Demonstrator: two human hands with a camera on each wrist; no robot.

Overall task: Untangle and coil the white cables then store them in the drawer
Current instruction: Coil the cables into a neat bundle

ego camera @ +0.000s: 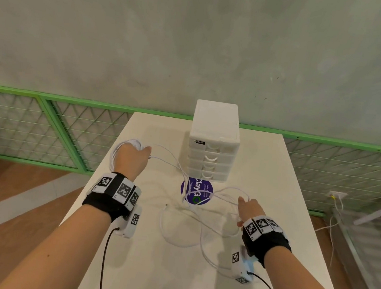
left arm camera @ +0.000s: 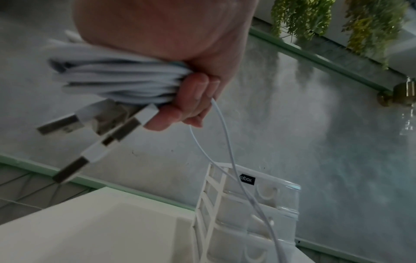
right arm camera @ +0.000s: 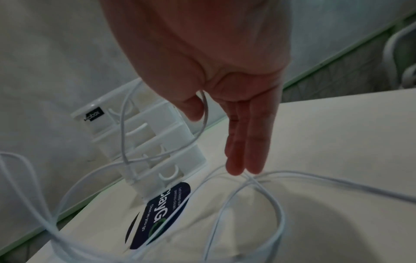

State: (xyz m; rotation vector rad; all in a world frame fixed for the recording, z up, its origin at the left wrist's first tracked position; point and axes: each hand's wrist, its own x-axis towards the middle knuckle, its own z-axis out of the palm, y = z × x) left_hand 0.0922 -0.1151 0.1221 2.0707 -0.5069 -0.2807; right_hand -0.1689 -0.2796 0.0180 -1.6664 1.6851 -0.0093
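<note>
My left hand (ego camera: 137, 155) grips a coil of white cables (ego camera: 124, 148) above the table's left side. In the left wrist view its curled fingers (left arm camera: 193, 99) clamp the bundle (left arm camera: 117, 80), and three USB plugs (left arm camera: 67, 167) stick out below it. Two strands run from this fist towards the loose cables (ego camera: 184, 225) tangled on the table. My right hand (ego camera: 245, 208) hovers over the tangle with straight fingers. A cable loop (right arm camera: 204, 106) hangs over its thumb. The white drawer unit (ego camera: 212, 146) stands at the back, its drawers closed.
A round purple sticker (ego camera: 197, 191) lies on the white table (ego camera: 275, 175) in front of the drawer unit. A green mesh fence (ego camera: 71, 119) runs behind the table. Other cables (ego camera: 333, 218) hang from a wall socket beyond the right edge.
</note>
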